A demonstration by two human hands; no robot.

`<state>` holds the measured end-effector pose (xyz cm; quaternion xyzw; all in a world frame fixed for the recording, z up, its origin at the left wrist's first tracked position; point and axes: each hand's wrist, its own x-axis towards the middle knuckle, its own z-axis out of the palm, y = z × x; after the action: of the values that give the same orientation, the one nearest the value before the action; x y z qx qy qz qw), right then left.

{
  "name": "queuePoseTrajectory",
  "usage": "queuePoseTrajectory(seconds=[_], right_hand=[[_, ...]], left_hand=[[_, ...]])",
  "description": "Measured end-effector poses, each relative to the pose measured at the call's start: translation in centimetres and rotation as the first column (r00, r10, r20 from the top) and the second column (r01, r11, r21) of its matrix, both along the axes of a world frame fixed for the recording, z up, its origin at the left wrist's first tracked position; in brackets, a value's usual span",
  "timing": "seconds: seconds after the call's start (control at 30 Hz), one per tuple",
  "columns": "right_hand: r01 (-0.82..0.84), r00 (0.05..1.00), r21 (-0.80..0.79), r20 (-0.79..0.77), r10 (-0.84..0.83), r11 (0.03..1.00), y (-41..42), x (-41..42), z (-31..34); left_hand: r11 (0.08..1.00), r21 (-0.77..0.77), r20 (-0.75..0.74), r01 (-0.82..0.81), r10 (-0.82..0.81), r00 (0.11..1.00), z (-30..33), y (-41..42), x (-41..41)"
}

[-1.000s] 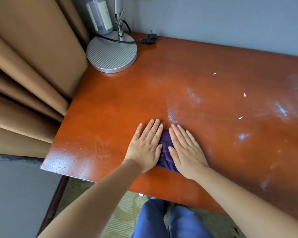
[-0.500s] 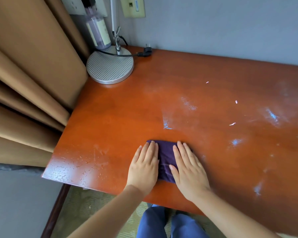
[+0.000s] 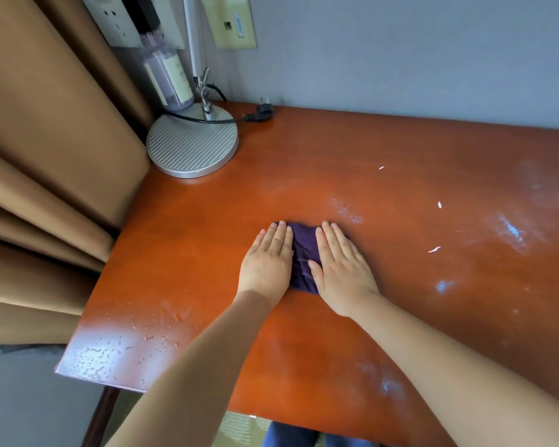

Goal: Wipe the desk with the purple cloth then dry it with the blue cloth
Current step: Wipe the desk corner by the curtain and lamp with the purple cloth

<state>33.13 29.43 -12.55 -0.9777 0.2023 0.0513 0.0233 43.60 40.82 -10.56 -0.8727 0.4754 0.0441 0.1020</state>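
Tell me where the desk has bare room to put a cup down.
Free: the wide stretch right of the right hand, bare but smeared wet, with white flecks. Also between the lamp base and the purple cloth. Crowded: the back-left corner, with bottle and plug.

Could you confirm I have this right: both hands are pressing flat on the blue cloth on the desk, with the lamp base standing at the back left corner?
Nearly. The cloth is purple, not blue. The head view shows the left hand and right hand pressing flat on the purple cloth on the desk, and the lamp base does stand at the back left corner.
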Motion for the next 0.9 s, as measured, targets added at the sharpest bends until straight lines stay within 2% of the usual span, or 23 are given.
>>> queuePoseTrajectory(seconds=[0.13, 0.23, 0.3, 0.43, 0.5, 0.57, 0.7, 0.77, 0.83, 0.9], right_hand=[[-0.016, 0.999, 0.071, -0.039, 0.019, 0.997, -0.7, 0.6, 0.6], [0.019, 0.999, 0.05, 0.041, -0.021, 0.999, 1.1, -1.8, 0.3], [0.038, 0.997, 0.105, 0.062, -0.045, 0.994, 2.6, -4.2, -0.1], [0.054, 0.997, 0.151, 0.051, -0.062, 0.987, 4.5, -6.4, -0.4], [0.034, 0.999, 0.163, 0.021, -0.038, 0.986, 3.7, -5.9, -0.2], [0.0, 1.0, 0.166, -0.001, 0.0, 0.986, 2.5, -5.1, 0.0], [0.017, 0.999, 0.161, -0.038, -0.011, 0.987, 0.6, -2.4, 0.1], [-0.032, 0.999, 0.149, 0.024, 0.029, 0.988, -0.3, -0.8, 0.0], [-0.019, 0.999, 0.219, -0.027, 0.025, 0.975, -1.5, 0.9, 0.4], [-0.003, 0.999, 0.202, -0.048, 0.013, 0.979, -2.5, 2.6, 0.9]], left_hand=[[0.999, -0.001, -0.046, -0.047, 0.047, 0.998, 0.2, -0.5, 0.1], [0.999, -0.014, -0.086, -0.039, 0.038, 0.996, 0.3, 1.0, -1.6], [0.999, -0.028, -0.131, -0.021, 0.017, 0.991, 0.1, 2.5, -3.3], [0.998, -0.063, -0.251, -0.026, 0.009, 0.968, 0.3, 3.9, -5.7], [0.999, -0.021, -0.264, -0.047, 0.04, 0.964, 0.6, 3.9, -5.3], [1.0, -0.015, -0.182, -0.005, 0.002, 0.983, 0.8, 3.4, -4.2], [0.999, -0.017, -0.109, 0.038, -0.04, 0.993, 0.6, 1.2, -1.5], [0.999, -0.023, -0.096, 0.032, -0.034, 0.995, 0.4, 0.0, 0.0], [1.0, -0.006, -0.082, 0.018, -0.018, 0.996, 0.3, -1.2, 1.4], [1.0, 0.016, -0.078, 0.001, 0.0, 0.997, 0.3, -2.5, 2.9]])
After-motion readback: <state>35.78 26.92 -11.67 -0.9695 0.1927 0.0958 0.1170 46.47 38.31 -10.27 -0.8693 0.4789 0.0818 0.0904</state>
